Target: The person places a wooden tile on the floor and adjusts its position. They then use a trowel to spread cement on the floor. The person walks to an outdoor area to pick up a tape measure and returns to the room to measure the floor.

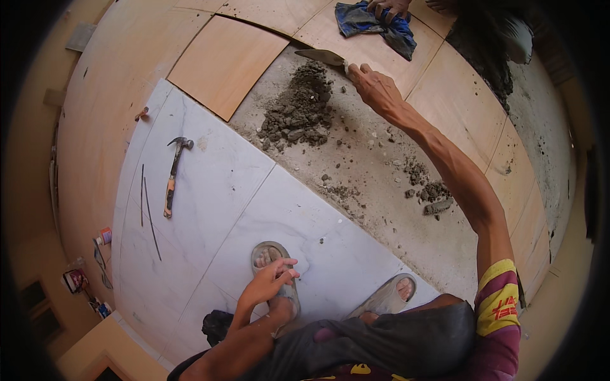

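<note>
The right hand (375,86) reaches far out over the bare screed strip of the floor (381,190), its fingers (359,72) clamped on the handle of a trowel (323,57). The trowel lies nearly level, its long axis running left to right, blade tip pointing toward the person's left, just above the top of a heap of grey mortar (297,111). That heap sits near the corner where a loose tan tile (225,63) meets the white marble tiles (210,190); the screed between the marble edge and the tan tiles on the right stays mostly open, with only small mortar crumbs (432,193) scattered along it.

The left hand (270,279) rests on the person's sandalled left foot (273,257), fingers loosely curled and slightly apart, holding nothing. Both feet stand on the marble close to its near edge. A hammer (173,174) lies well apart to the left on the marble, head away from the person. At the far edge, another person's hand (389,6) presses a blue rag (375,25).
</note>
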Motion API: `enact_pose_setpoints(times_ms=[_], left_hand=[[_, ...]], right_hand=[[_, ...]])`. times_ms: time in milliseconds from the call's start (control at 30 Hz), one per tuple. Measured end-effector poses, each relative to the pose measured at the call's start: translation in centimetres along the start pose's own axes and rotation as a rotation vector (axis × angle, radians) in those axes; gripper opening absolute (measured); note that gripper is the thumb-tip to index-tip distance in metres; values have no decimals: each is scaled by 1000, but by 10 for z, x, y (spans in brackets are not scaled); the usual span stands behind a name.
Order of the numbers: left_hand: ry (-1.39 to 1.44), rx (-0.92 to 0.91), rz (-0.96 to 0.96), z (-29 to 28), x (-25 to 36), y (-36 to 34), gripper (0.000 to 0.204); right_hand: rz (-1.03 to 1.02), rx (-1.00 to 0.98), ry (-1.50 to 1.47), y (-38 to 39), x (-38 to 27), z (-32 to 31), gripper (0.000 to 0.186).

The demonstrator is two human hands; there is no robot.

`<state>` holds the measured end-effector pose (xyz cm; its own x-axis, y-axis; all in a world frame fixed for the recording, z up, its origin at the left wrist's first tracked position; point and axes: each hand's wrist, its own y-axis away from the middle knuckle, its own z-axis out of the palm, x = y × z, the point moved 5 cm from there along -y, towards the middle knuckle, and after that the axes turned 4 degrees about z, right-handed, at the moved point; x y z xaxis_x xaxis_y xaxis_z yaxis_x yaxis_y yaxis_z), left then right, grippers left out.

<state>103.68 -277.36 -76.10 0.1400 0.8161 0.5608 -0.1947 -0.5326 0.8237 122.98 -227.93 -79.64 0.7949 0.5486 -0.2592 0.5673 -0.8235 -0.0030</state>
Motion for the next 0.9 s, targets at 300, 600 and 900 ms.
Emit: enact_pose_setpoints(times_ms=[300, 600, 900], left_hand=[[125, -41, 20, -9, -12, 0, 44], [52, -93, 9, -13, -1, -15, 43], [202, 10, 27, -21, -19, 13, 45]], right_hand=[[-129, -228, 120, 39, 29, 28, 24], [-388, 4, -42, -62, 21, 15, 16], [-653, -399, 335, -7, 7, -1, 24]])
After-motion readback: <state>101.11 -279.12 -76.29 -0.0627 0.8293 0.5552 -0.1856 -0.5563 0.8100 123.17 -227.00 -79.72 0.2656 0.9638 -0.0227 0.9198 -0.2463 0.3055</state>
